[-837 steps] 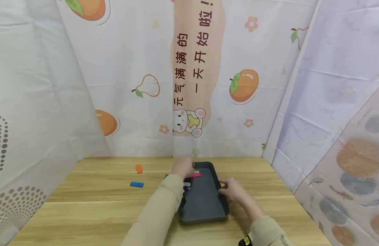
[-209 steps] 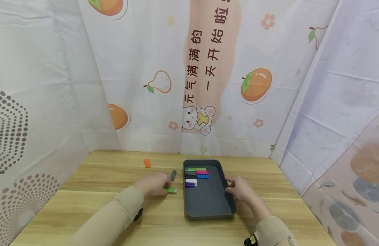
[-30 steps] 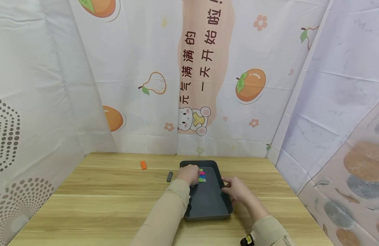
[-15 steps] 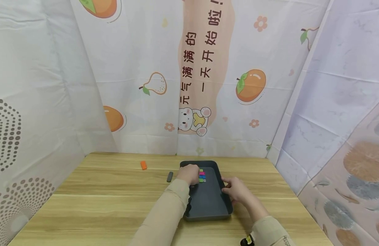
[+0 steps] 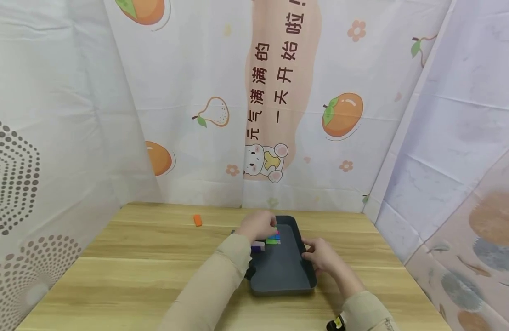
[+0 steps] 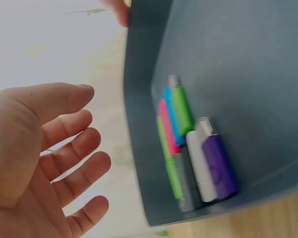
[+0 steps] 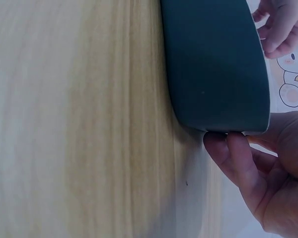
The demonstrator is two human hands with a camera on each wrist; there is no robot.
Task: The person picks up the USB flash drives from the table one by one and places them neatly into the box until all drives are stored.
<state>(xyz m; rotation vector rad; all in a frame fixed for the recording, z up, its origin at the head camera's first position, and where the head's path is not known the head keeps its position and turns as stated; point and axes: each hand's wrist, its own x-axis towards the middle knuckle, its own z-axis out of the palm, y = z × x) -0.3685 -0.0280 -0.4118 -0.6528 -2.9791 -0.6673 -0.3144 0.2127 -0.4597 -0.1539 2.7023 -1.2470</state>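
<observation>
A dark grey tray [image 5: 282,271] sits on the wooden table. In its far left part lie USB sticks: a purple one [image 6: 219,166], a white one [image 6: 200,168], a grey one [image 6: 186,181], a pink one [image 6: 169,126], a blue one [image 6: 174,116] and several green ones, among them a green stick [image 6: 181,106] beside the blue. My left hand [image 5: 257,225] hovers over these, fingers apart and loosely bent, with nothing in it; its palm shows in the left wrist view. My right hand [image 5: 320,257] grips the tray's right wall, thumb at the rim and fingers against the outside.
An orange USB stick [image 5: 197,220] lies at the table's back left. Another grey stick [image 5: 234,231] on the table is mostly hidden by the left arm. Printed curtains [image 5: 188,161] enclose the table at the back and sides.
The green USB stick my left hand held over the table 7 s ago now lies in the tray. That hand has just lifted off it and opened. The blue stick once on the table is gone from there.
</observation>
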